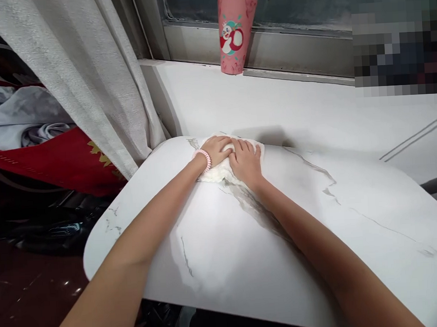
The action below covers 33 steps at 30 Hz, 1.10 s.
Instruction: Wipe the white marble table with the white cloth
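Note:
A crumpled white cloth (219, 173) lies near the far edge of a white marble-patterned table (215, 232). On its left part rests my left hand (217, 150), fingers stretched out, with a pink coil band (206, 159) at the wrist. My right hand (245, 161) presses flat on the cloth's right part, its fingers spread. The two hands are side by side, almost touching at the thumbs. Much of the cloth is hidden beneath them.
On the window ledge stands a pink paper cup (235, 35) with a snowman print. A pale curtain (85, 68) hangs at the left, beside a red bag (57, 162) with grey fabric in it. The white wall (311, 110) borders the table's far side.

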Tool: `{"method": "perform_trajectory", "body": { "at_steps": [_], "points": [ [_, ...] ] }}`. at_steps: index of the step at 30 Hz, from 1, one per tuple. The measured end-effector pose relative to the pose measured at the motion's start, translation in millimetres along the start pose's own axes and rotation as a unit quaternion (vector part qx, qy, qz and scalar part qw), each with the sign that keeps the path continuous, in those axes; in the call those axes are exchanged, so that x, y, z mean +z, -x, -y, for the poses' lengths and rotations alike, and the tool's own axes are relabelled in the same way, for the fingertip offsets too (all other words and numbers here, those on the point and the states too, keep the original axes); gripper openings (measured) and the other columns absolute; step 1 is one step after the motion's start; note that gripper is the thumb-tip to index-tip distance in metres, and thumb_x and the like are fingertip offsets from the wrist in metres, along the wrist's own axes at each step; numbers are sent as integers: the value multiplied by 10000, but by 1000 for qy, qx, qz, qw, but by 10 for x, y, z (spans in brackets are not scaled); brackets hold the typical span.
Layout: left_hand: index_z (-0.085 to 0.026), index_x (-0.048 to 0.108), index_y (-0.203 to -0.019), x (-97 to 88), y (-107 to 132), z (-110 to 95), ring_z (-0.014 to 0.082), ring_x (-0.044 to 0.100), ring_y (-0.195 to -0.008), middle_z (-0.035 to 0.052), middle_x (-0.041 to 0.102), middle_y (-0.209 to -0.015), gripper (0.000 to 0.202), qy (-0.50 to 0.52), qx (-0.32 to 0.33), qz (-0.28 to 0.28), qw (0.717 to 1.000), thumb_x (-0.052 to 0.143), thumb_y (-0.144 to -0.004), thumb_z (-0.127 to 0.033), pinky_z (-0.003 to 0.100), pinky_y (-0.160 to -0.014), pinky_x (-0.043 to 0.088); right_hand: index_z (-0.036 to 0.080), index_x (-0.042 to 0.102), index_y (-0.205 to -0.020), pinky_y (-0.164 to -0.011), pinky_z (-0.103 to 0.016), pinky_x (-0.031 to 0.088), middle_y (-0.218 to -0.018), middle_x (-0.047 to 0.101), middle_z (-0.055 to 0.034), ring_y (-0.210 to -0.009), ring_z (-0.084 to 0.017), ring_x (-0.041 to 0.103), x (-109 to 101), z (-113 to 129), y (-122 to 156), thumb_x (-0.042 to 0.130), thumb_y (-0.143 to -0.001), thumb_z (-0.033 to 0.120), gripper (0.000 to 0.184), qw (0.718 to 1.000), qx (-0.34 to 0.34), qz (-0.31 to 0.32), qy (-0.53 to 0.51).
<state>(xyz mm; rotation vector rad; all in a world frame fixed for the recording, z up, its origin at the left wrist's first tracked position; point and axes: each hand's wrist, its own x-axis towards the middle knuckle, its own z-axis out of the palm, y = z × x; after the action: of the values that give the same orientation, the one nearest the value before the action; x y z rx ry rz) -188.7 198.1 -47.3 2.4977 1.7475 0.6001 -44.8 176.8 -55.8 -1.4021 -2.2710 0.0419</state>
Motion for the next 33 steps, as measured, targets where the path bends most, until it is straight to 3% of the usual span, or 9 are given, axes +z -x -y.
{"method": "perform_trajectory", "body": {
  "at_steps": [10,15,19,26,33],
  "points": [
    [-133,576,-1272,-58,-112,446,230,525,-1249,90,598,-1345,424,0,-8,-4,1000,404,-909,-269,385,-1108,348,149,461,-1382,-1101,-558,201,-1371,541,-146,-1282,-295,417,271,134,-385,271,-935,189,487,999,-25,-22,-3],
    [-112,565,-1288,-179,79,735,228,506,-1272,90,587,-1359,441,-21,-40,-7,999,394,-920,-285,370,-1128,325,134,478,-1373,-1107,-531,209,-1380,534,-160,-1289,-296,417,395,395,-482,286,-958,208,463,998,-56,-17,7],
    [-81,550,-1300,-301,364,838,218,487,-1287,85,576,-1370,467,-20,-57,-8,998,342,-938,-289,348,-1141,296,113,458,-1392,-1129,-528,179,-1446,470,-167,-1336,-287,374,414,638,-382,271,-985,233,464,997,-78,0,9],
    [-152,550,-1291,-457,925,661,218,484,-1293,96,568,-1379,450,-26,-84,-18,996,384,-909,-321,424,-1140,325,85,478,-1378,-1136,-563,173,-1457,463,-177,-1360,-315,359,271,907,45,312,-986,255,458,993,-112,9,-34],
    [-194,531,-1298,-554,1645,92,227,473,-1298,85,563,-1374,455,-42,-117,-29,992,336,-923,-363,471,-1148,299,68,465,-1386,-1144,-578,178,-1467,452,-192,-1371,-330,356,0,1027,726,338,-982,276,471,984,-158,23,-74]
  ]
}}
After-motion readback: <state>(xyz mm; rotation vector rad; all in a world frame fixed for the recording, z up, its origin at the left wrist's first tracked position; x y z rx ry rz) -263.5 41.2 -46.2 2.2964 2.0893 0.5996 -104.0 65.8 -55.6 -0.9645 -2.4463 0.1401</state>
